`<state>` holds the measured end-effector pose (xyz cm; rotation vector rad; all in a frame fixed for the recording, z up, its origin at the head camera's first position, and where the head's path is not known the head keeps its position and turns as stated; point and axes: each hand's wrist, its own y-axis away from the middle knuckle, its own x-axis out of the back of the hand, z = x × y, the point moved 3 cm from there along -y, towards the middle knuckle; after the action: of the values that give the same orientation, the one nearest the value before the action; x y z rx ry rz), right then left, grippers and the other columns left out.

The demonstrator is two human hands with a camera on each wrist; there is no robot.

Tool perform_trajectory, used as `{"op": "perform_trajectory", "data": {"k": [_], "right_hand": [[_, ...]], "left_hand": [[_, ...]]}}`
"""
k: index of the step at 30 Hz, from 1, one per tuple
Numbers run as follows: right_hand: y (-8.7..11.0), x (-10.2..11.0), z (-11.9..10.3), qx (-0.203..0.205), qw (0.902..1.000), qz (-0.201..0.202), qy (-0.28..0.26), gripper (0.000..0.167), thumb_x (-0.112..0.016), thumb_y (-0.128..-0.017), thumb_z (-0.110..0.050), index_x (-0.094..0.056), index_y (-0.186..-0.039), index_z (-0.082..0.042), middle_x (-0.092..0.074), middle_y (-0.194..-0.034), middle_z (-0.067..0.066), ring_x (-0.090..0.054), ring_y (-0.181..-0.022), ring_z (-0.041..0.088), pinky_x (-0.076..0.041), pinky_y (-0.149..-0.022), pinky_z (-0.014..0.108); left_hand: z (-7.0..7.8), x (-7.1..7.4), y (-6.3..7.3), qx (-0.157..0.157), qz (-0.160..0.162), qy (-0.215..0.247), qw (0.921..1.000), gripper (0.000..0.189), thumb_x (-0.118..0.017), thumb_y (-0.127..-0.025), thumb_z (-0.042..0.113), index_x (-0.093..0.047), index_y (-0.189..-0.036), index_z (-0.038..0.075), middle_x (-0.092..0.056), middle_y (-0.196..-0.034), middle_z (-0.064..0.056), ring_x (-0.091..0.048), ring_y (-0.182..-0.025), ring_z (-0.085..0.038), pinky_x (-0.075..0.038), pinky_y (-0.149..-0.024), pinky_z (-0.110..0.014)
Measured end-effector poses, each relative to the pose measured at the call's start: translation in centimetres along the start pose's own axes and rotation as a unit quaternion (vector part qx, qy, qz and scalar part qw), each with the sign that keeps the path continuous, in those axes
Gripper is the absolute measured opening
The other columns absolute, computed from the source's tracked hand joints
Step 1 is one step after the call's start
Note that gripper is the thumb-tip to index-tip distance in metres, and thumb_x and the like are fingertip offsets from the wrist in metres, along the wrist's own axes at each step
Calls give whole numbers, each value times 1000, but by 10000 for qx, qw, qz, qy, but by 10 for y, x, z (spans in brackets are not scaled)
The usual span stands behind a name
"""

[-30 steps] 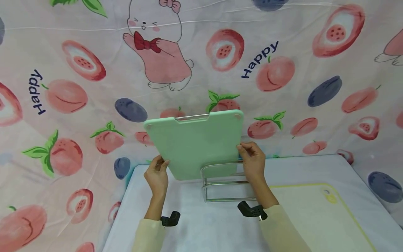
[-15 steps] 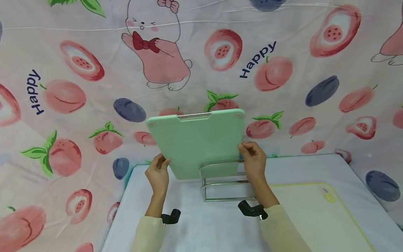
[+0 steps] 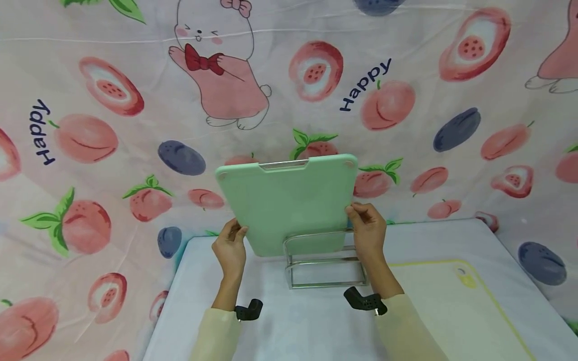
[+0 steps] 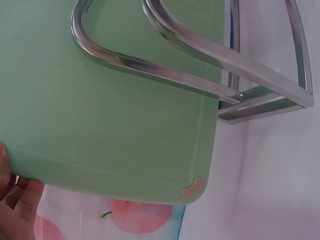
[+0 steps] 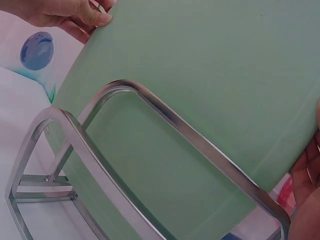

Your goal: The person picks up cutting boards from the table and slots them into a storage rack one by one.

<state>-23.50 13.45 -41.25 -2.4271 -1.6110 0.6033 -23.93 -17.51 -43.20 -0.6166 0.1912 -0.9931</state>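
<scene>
Both hands hold a pale green cutting board [image 3: 289, 205] upright, with a metal-lined handle slot along its top edge. The left hand [image 3: 230, 248] pinches its left edge, thumb in front. At the right edge the right hand [image 3: 370, 233] pinches it, close over the metal rack. The board's lower right part stands behind the rack's front bars [image 3: 322, 260]; its lower left corner sticks out past the rack. In the left wrist view, two curved rack bars [image 4: 150, 75] cross in front of the board [image 4: 100, 130]. The right wrist view shows the rack [image 5: 200, 143] before the board too.
A second cutting board [image 3: 442, 306], whitish with a yellow rim, lies flat on the white table [image 3: 271, 321] at the right. Behind the table hangs a fruit-and-rabbit patterned cloth [image 3: 307, 115]. A black wrist camera [image 3: 249, 310] sits at the left sleeve.
The green board has slid a little to the right relative to the rack, both hands moving with it. The head view has shifted slightly.
</scene>
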Motion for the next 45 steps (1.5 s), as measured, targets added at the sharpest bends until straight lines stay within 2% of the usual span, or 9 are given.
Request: {"op": "perform_trajectory", "data": {"k": [3, 4, 8, 13, 18, 23, 30, 40, 45], "right_hand": [[-1, 0, -1, -36, 10000, -40, 70, 10, -69, -88, -5, -68, -93, 3, -68, -92, 5, -60, -85, 12, -48, -70, 20], [-1, -1, -2, -53, 9999, -51, 76, 9, -69, -88, -5, -68, -93, 3, -68, -92, 5, -60, -84, 12, -48, -68, 20], [-5, 2, 9, -53, 10000, 46, 66, 14, -70, -87, -7, -68, -95, 5, -68, -91, 3, -60, -84, 12, -47, -66, 20], [-5, 2, 6, 31, 9999, 99, 21, 13, -71, -87, -9, -70, -94, 2, -68, -91, 4, -60, -83, 13, -47, -65, 20], [-6, 3, 3, 29, 9999, 109, 56, 16, -70, -87, -9, -68, -95, 5, -68, -90, 0, -59, -83, 13, -46, -65, 20], [-7, 4, 3, 18, 9999, 151, 32, 16, -70, -87, -9, -68, -96, 5, -67, -90, 1, -59, -84, 13, -44, -63, 20], [-10, 9, 4, 170, 9977, 531, -376, 5, -73, -83, -4, -72, -88, -2, -69, -90, 6, -60, -78, 11, -45, -62, 18], [-10, 13, 5, 372, 9934, 743, -789, 17, -75, -81, -3, -67, -88, 11, -70, -82, 6, -58, -70, 9, -42, -56, 16], [-11, 14, 3, 418, 9942, 663, -736, 17, -75, -81, -4, -67, -88, 10, -70, -82, 6, -60, -73, 9, -45, -59, 16]], "left_hand": [[-1, -1, 1, 59, 38, 39, 10000, 20, -72, -81, -4, -69, -100, -8, -69, -87, -20, -69, -79, -32, -54, -74, -24], [-7, -2, 1, 63, 55, 78, 9999, 20, -72, -81, -2, -70, -101, -7, -69, -87, -19, -69, -79, -31, -53, -74, -21], [-8, -3, 3, 68, 82, 192, 9998, 21, -72, -82, -1, -70, -102, -7, -69, -87, -20, -68, -78, -33, -55, -73, -26], [-9, -5, 4, 248, 78, 207, 9994, 20, -72, -82, -2, -70, -102, -6, -69, -87, -18, -68, -79, -29, -53, -73, -20], [-8, -6, 5, 315, 66, 221, 9992, 20, -71, -82, -2, -70, -102, -6, -69, -88, -18, -68, -80, -29, -54, -74, -21], [-7, -10, 7, 254, 84, 273, 9993, 21, -71, -82, -4, -69, -103, -8, -69, -88, -20, -68, -80, -32, -55, -76, -29], [-3, -18, 10, 102, -16, 242, 9997, 22, -67, -82, -13, -66, -103, -14, -67, -88, -26, -67, -81, -38, -53, -77, -46], [-5, -20, 13, 194, -45, 350, 9992, 21, -71, -83, -2, -69, -103, -6, -70, -88, -18, -69, -80, -29, -55, -76, -28], [-4, -20, 15, 165, -15, 318, 9994, 20, -72, -82, 0, -70, -102, -4, -70, -86, -16, -69, -79, -27, -55, -74, -27]]}}
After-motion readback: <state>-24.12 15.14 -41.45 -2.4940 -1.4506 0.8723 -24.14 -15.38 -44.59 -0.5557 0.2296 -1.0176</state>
